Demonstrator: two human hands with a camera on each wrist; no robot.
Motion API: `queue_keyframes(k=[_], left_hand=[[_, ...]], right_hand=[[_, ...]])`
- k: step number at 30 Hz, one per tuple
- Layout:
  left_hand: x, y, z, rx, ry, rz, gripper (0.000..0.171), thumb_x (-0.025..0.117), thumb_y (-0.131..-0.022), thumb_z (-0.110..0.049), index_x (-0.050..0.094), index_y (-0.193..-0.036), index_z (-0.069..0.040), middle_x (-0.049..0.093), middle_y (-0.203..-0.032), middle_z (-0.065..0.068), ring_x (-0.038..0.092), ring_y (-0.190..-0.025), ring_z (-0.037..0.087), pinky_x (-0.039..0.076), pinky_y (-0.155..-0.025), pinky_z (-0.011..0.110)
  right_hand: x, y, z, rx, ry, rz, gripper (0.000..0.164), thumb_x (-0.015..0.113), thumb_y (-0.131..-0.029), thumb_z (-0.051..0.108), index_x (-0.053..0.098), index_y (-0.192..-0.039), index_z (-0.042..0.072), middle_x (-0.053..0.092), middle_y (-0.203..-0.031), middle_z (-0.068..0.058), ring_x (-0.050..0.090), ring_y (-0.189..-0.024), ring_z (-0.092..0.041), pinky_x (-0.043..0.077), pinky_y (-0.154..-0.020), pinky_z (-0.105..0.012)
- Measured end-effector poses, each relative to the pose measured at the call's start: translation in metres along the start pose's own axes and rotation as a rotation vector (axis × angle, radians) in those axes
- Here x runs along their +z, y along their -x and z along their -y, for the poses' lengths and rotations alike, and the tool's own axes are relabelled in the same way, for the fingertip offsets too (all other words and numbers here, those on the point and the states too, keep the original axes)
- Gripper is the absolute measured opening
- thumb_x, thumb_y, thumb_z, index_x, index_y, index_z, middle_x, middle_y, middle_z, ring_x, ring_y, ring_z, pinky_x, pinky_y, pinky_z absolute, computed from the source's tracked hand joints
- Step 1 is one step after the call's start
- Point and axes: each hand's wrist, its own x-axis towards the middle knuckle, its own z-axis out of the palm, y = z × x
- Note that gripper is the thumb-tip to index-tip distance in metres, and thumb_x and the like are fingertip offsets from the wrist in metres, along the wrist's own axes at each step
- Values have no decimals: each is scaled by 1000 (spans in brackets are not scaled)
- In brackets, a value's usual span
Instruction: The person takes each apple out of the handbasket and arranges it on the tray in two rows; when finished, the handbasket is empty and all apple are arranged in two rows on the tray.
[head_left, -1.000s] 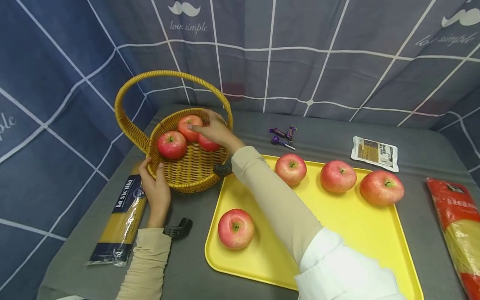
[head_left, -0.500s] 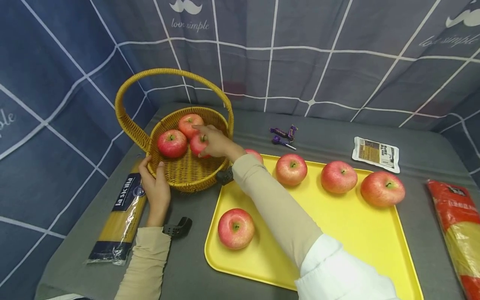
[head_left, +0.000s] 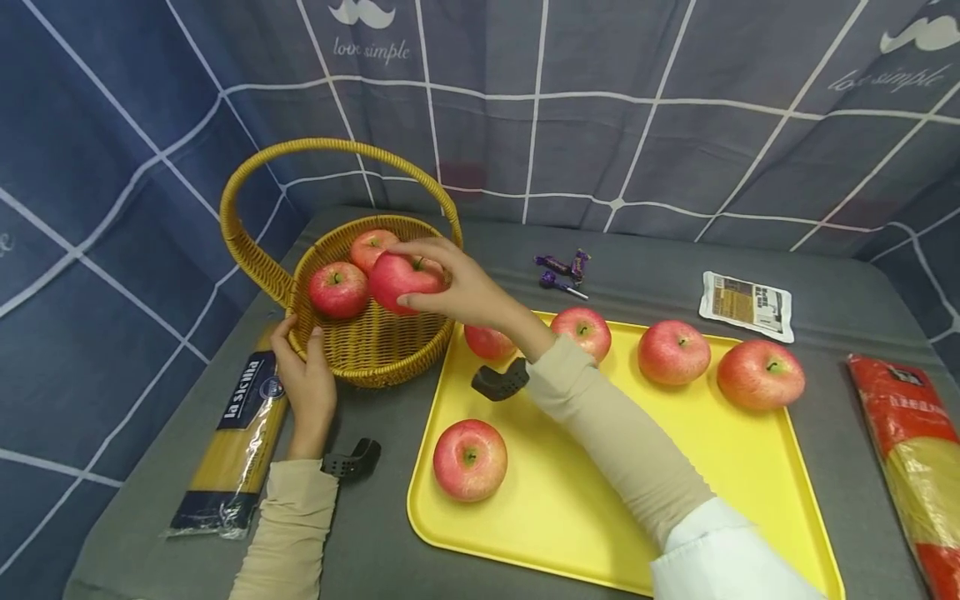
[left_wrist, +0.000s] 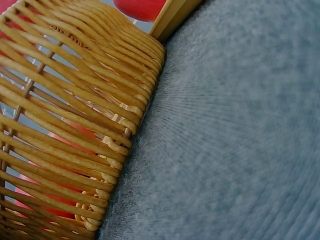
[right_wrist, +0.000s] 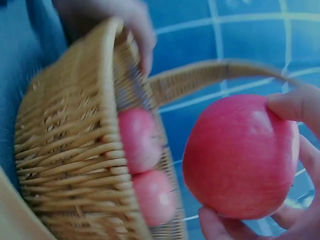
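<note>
My right hand [head_left: 457, 285] grips a red apple [head_left: 397, 279] between thumb and fingers, raised over the right part of the wicker basket [head_left: 378, 373]. In the right wrist view the held apple [right_wrist: 240, 157] is apart from the basket rim. Two other apples lie in the basket: a red one [head_left: 338, 289] on the left and a paler one [head_left: 372, 247] at the back. My left hand [head_left: 309, 383] holds the near left rim of the basket, thumb on the inside. The left wrist view shows only the basket's woven side [left_wrist: 75, 100] and the grey cloth.
A yellow tray [head_left: 600, 500] with several apples, one [head_left: 470, 460] near its front left corner, stands right of the basket. Spaghetti [head_left: 236, 433] lies at left. Wrapped candies [head_left: 558, 271] and a white pouch [head_left: 746, 306] lie behind the tray; a red packet [head_left: 911, 450] lies at right.
My right hand has lifted the apple from inside the basket, moving up and toward the tray side. Another tray apple has come into sight under the wrist. My left hand stays on the rim.
</note>
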Motion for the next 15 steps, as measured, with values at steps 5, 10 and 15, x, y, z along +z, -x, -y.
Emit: queue_keyframes(k=[5, 10, 15], left_hand=[[-2, 1, 0, -9, 0, 10, 42, 47, -92, -15, 37, -130, -4, 39, -138, 12, 31, -131, 20, 21, -109, 36], [-3, 1, -2, -1, -17, 6, 40, 47, -92, -19, 37, -129, -4, 40, -136, 10, 33, -129, 18, 23, -108, 33], [-2, 1, 0, 0, -8, 10, 40, 46, -92, -19, 37, -129, -5, 39, -136, 10, 32, -130, 17, 23, -108, 32]], right_hand=[[-26, 50, 13, 26, -22, 34, 55, 74, -74, 19, 54, -125, 25, 38, -134, 4, 41, -121, -11, 46, -90, -31], [-49, 109, 9, 86, -14, 104, 55, 73, -74, 16, 53, -125, 22, 38, -135, 3, 39, -123, -14, 46, -90, -35], [-61, 165, 4, 107, 142, 170, 56, 74, -73, 21, 53, -124, 27, 40, -135, 5, 33, -127, -11, 41, -97, -34]])
